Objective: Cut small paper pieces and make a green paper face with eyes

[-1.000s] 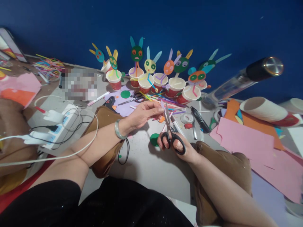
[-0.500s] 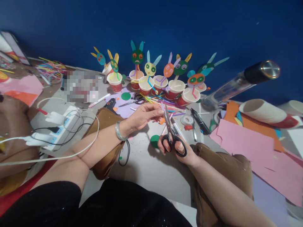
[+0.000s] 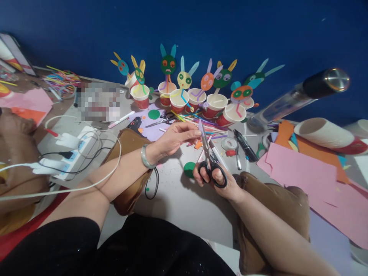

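Observation:
My left hand (image 3: pixel 179 137), with a bracelet at the wrist, pinches a small piece of light purple paper (image 3: pixel 200 125) between thumb and fingers. In my right hand (image 3: pixel 220 182) are black-handled scissors (image 3: pixel 207 156), their handle loops around my thumb and fingers. The blades point upward and lie against the purple piece, nearly closed. A green paper circle (image 3: pixel 189 170) lies on the table just left of my right hand. Beyond my hands stand several paper cups (image 3: pixel 179 100) holding paper animal figures (image 3: pixel 184 80) with long ears.
A power strip (image 3: pixel 77 151) with cables lies at left, near another person's arm (image 3: pixel 17 149). Coloured sticks, pens (image 3: pixel 244 145) and tape (image 3: pixel 229 143) lie past my hands. Pink paper (image 3: pixel 301 168), a cardboard tube (image 3: pixel 322 133) and a clear bottle (image 3: pixel 283 100) are at right.
The scissor blades have come closer together along the purple piece. The view has shifted slightly; both hands stay in nearly the same place.

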Tool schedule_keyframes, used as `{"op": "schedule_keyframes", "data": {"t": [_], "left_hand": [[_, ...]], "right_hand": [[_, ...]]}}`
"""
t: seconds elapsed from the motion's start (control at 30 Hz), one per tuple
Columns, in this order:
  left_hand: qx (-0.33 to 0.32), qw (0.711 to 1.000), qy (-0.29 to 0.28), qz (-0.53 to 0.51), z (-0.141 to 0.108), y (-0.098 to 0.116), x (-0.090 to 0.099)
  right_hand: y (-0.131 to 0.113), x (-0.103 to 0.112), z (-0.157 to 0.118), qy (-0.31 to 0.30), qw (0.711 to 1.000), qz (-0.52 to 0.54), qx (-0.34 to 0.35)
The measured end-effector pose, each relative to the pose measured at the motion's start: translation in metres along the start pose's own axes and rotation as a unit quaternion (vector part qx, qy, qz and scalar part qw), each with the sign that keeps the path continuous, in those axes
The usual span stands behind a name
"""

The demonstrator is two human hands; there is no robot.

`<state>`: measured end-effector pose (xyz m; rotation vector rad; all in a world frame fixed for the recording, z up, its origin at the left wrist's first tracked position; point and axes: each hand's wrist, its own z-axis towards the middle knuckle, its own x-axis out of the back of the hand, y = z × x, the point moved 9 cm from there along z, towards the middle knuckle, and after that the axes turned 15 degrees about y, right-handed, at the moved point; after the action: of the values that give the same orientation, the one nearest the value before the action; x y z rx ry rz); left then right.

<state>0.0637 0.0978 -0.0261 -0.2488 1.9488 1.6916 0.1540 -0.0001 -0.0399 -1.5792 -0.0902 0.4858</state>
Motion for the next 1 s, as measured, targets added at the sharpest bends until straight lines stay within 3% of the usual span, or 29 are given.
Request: {"op": "schedule_keyframes", "data": {"t": [1.0], "left_hand": [[-0.056, 0.996, 0.000, 0.063, -0.0010, 0.0053, 0.0008]], "right_hand": [[0.0030, 0.0021, 0.0017, -0.002, 1.000, -0.013, 0.002]]}}
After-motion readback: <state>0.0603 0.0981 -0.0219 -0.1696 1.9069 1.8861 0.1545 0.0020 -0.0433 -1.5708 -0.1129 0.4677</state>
